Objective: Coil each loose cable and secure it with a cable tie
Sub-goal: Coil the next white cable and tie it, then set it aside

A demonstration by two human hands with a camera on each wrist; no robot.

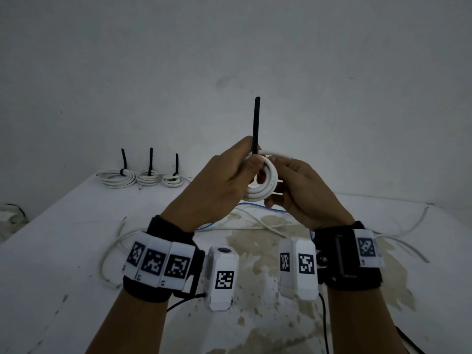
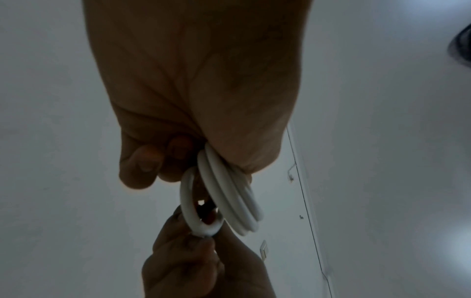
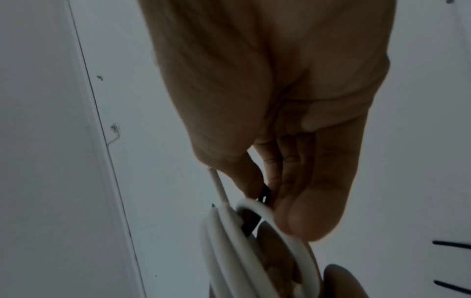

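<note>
Both hands grip one small white cable coil (image 1: 263,181), raised above the table in front of us. Our left hand (image 1: 219,185) curls around the coil's left side, thumb pressed over the loops at the top, where a black cable tie (image 1: 256,123) stands straight up from between thumb and fingers. Our right hand (image 1: 304,192) closes on the coil's right side; in the right wrist view its thumb (image 3: 308,217) presses on the outermost loop and its fingers sit by a dark piece of the tie, so neither hand is open. In the left wrist view we see the coil (image 2: 229,191) wedged under the left palm, with one loop pulled apart from the rest and pinched by the right fingertips (image 2: 201,244) below. The white table (image 1: 76,251) fills the lower half of the head view, stained brown near its middle, with a plain pale wall behind. Loose white cables (image 1: 112,251) and a thin blue one (image 1: 258,206) sprawl over the table under and beside our wrists. At the far left edge of the table three finished coils (image 1: 143,177) lie in a row, touching or nearly so, each bound with a black tie whose tail points upward. Both wrists wear black bands with white blocks printed in black square patterns.
</note>
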